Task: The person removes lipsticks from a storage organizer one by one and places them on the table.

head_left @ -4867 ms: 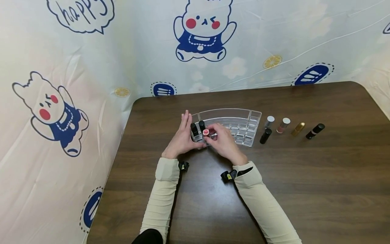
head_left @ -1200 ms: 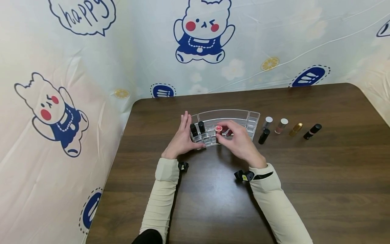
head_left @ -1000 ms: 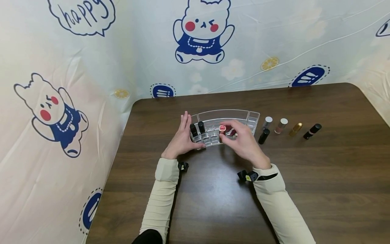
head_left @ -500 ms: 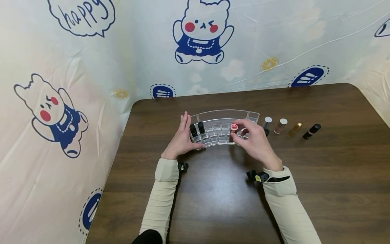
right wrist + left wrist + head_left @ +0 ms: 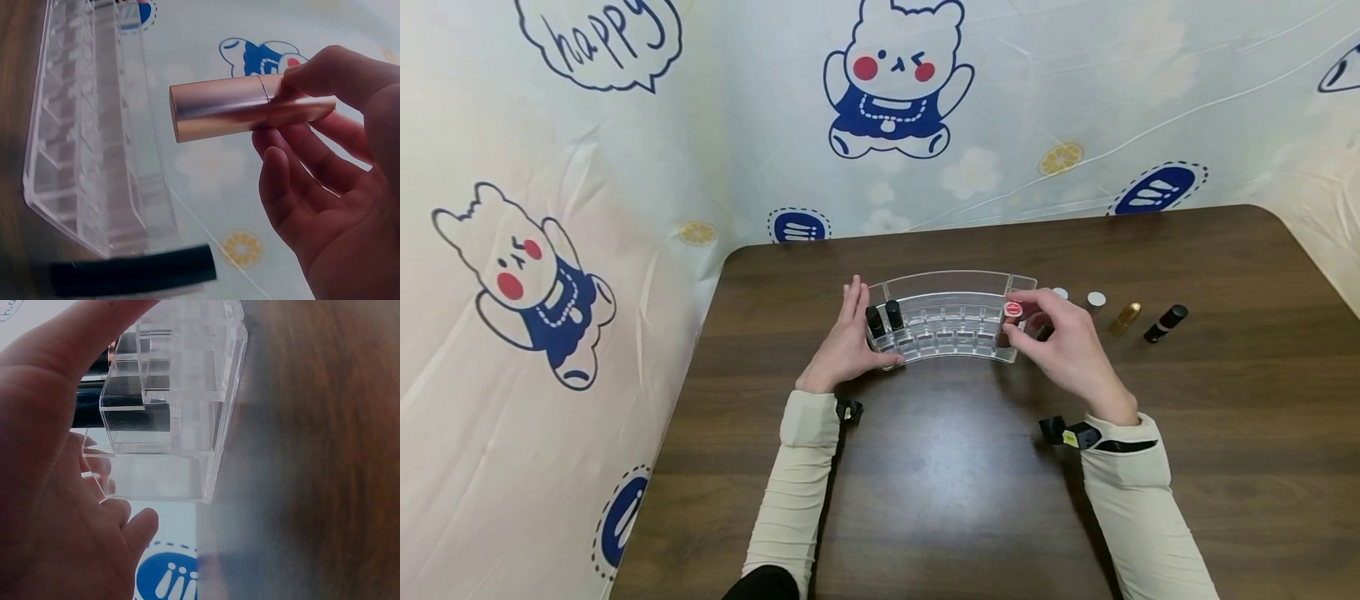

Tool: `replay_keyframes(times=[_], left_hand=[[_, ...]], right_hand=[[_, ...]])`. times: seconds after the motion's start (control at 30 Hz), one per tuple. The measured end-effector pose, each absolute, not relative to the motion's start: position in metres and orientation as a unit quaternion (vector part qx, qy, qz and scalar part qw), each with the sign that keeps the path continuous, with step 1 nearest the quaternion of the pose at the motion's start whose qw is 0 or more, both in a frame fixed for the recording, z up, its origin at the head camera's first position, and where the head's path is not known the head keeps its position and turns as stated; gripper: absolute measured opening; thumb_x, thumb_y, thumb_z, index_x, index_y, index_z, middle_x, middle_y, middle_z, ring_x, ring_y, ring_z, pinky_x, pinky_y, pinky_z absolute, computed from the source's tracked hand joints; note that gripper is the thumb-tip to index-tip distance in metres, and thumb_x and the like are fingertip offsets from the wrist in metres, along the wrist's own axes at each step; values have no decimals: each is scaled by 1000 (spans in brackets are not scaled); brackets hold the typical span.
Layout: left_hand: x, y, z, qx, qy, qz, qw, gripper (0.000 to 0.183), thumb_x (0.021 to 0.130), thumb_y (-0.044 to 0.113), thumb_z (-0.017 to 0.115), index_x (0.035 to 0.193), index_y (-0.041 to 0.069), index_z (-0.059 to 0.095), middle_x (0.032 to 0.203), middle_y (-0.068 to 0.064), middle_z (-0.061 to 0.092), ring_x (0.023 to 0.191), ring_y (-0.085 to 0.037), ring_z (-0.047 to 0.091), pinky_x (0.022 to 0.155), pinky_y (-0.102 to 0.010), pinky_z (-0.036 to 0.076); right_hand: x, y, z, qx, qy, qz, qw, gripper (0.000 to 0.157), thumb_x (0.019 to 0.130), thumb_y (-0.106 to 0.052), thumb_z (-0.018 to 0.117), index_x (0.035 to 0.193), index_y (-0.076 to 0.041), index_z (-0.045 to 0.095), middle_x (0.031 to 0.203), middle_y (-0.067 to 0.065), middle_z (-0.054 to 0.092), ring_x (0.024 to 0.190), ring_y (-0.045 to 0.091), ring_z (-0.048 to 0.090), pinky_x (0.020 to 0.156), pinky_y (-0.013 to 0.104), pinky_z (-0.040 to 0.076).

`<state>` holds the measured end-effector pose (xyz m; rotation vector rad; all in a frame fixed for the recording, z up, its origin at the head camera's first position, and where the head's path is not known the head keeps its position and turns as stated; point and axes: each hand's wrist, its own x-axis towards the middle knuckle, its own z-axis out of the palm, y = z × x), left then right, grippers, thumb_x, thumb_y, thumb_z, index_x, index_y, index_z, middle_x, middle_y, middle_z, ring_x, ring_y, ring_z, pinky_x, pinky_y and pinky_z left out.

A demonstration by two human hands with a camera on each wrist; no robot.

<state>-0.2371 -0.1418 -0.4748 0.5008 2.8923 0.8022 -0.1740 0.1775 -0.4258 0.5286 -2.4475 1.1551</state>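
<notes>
Between thumb and fingers of my right hand (image 5: pixel 1067 354) is a rose-gold lipstick (image 5: pixel 219 107) with a red label on its end. In the head view the lipstick (image 5: pixel 1012 311) is over the right end of a clear, curved lipstick organizer (image 5: pixel 947 337); the right wrist view shows its lower end apart from the organizer. My left hand (image 5: pixel 841 357) holds the organizer's left end, thumb at the front and fingers along the far side. Two black-capped tubes (image 5: pixel 875 322) stand in the left compartments, and the left wrist view shows a black tube (image 5: pixel 89 403) through the clear walls.
Right of the organizer, a black tube (image 5: pixel 134 272) and a white-capped tube (image 5: pixel 1060 292) are partly hidden by my right hand. Farther right stand a second white-capped tube (image 5: pixel 1096 299), a gold tube (image 5: pixel 1125 319) and a black tube (image 5: pixel 1166 323). A patterned cloth (image 5: pixel 737 167) hangs behind the table.
My right hand has carried the lipstick rightward along the organizer, from beside the black-capped tubes to the right end. My left hand has stayed in place.
</notes>
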Motion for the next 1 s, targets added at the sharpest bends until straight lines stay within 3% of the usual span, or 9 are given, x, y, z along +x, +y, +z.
replay_keyframes(times=[0.17,0.47,0.77,1.0], left_hand=[[-237,-141,-473,159,949,266,55,131,69,54,82,155,14,-8,157,13,-29,149,-19,-18,118,-44,24],[-237,-141,-475,162,951,259,46,131,69,55,82,155,12,-7,157,12,-28,151,-26,-12,118,-45,25],[-237,-141,-475,159,952,258,49,131,68,56,82,155,11,-5,158,11,-27,151,-26,-12,117,-45,26],[-237,-141,-475,157,952,257,49,131,69,55,81,155,12,-7,158,11,-27,151,-26,-11,117,-45,26]], right_hand=[[-171,188,-422,175,-873,413,192,35,81,-1,75,114,-3,64,94,8,67,75,16,60,67,15,47],[-169,204,-419,151,-872,421,198,34,80,-1,75,113,-4,65,94,9,67,78,19,57,70,7,43],[-167,215,-418,133,-880,414,189,35,80,-2,75,114,-3,65,95,7,68,76,-4,54,71,5,42],[-167,220,-418,136,-875,424,191,34,80,-1,75,113,-2,65,95,8,69,78,-5,55,72,7,44]])
